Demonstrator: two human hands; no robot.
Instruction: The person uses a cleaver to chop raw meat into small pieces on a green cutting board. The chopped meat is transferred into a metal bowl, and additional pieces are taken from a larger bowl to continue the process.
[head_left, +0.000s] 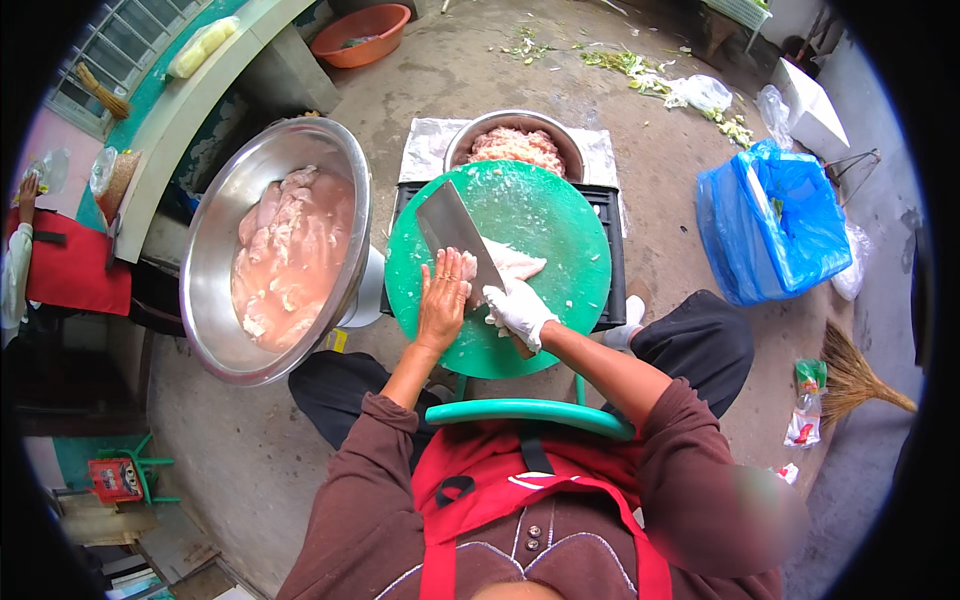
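Note:
My gloved right hand (523, 311) grips a wide cleaver (455, 223) by its handle. The blade slants up and left across a round green cutting board (559, 199). My bare left hand (442, 300) lies with its fingers stretched out against the left side of the blade, touching a pale piece of raw meat (469, 266). Another piece of raw meat (514, 260) lies right of the blade, partly hidden by the cleaver and my glove. Small scraps are scattered over the board.
Left stands a large steel basin (206, 255) of raw meat (281, 240) in pinkish liquid. Behind the board, a steel bowl (570, 146) holds chopped meat (517, 146). A blue-lined bin (731, 240) is at right. Another person's hand (28, 191) shows far left.

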